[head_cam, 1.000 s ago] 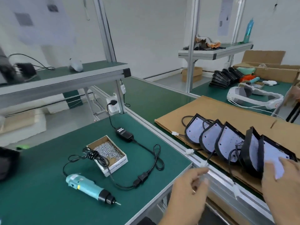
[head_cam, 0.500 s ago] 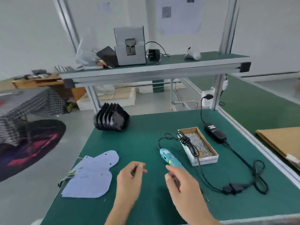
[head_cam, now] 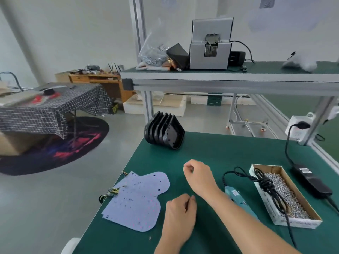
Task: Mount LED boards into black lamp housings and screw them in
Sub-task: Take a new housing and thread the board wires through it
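1. Head view: both hands hover over the green mat (head_cam: 229,154), fingers loosely curled, holding nothing: left hand (head_cam: 180,215), right hand (head_cam: 199,174).
2. LED boards (head_cam: 139,197) lie just left of them.
3. Black lamp housings (head_cam: 165,132) stand stacked at the far edge.
4. Screwdriver (head_cam: 238,198) lies beside the screw box (head_cam: 282,193).

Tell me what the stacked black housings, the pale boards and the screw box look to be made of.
Black housings: probably moulded plastic, semi-gloss; light glints on thin ribbed edges.
LED boards: thin rigid sheet, matte pale lilac-white, likely coated circuit board; flat, with drilled holes and coloured wires at one edge.
Screw box: cardboard; raw brown inside, printed white outside. The screws in it shine like metal.
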`<state>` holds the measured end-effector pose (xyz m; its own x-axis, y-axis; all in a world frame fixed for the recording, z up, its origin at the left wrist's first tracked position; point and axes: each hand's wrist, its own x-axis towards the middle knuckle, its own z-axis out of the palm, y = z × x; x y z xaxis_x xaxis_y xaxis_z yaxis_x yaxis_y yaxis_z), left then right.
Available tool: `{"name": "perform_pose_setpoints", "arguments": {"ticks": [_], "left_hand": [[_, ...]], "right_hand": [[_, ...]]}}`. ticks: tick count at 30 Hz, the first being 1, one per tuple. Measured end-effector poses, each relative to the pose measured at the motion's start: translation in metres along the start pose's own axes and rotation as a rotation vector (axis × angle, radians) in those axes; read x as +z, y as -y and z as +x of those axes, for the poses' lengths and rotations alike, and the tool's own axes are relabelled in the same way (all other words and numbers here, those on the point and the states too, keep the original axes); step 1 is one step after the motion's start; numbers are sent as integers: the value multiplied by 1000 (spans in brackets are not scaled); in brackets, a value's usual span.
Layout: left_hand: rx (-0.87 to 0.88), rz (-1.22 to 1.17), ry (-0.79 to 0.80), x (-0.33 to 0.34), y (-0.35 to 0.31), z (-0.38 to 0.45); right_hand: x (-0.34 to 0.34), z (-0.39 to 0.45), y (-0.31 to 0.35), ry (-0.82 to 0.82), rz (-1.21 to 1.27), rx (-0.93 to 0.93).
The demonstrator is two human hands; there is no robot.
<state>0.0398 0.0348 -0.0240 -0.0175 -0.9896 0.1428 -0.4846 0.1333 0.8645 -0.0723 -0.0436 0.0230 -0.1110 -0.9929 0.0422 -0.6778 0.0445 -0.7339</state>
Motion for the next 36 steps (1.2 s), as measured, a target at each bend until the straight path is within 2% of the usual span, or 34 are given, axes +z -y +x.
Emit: {"name": "perform_pose_setpoints", "arguments": {"ticks": [4, 9, 14, 19, 26, 32, 36], "left_hand": [[31, -36, -21, 1, 3, 2], [74, -83, -54, -2, 8, 5], [71, -88, -49, 0, 11, 7], [65, -80, -52, -1, 8, 7], [71, -44, -42, -2, 4, 3], [54, -68, -42, -2, 5, -1], [37, -89, -106, -5, 2, -3]], "right_hand": [[20, 67, 32, 22, -8, -57], [51, 121, 54, -63, -72, -54], [67, 144, 40, -87, -184, -38], [56, 141, 30, -220, -207, -128], [-1, 63, 7, -311, -244, -225], [-42, -56, -19, -216, -388, -306], [-54, -125, -25, -133, -619, -408]]}}
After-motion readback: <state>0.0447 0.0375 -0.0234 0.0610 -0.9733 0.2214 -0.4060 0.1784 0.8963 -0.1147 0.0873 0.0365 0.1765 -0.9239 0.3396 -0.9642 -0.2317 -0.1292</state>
